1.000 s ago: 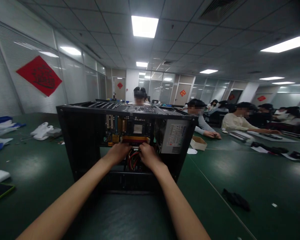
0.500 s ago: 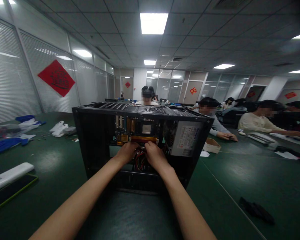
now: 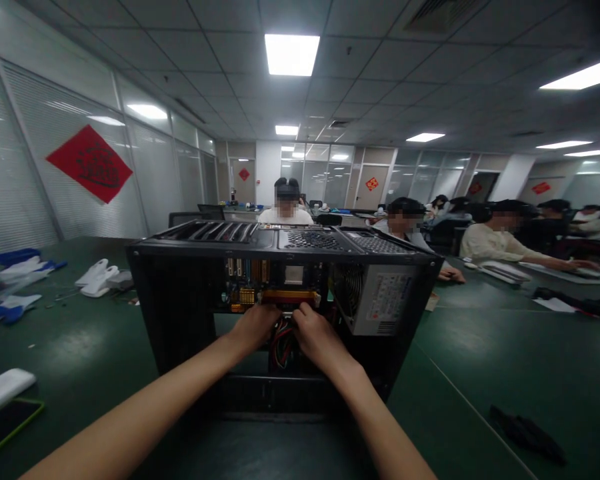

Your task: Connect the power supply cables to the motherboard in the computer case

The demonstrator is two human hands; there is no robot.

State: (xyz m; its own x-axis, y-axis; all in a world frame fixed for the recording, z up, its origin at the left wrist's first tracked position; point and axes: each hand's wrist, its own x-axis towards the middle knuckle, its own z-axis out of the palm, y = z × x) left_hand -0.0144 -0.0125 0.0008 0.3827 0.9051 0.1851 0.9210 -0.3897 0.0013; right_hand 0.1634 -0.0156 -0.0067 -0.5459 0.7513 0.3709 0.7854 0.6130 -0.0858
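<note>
Shifted lower in view, open-sided black computer case (image 3: 283, 255), perforated top (image 3: 310, 239)

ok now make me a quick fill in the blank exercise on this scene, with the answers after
1. The left hand and right hand reach into an open computer case coloured ____.
2. In this view, the power supply sits toward the case's ____ end.
3. The table under the case is ____.
4. The large diamond-shaped sign at far left is ____.

Missing words: black; right; green; red.
</note>
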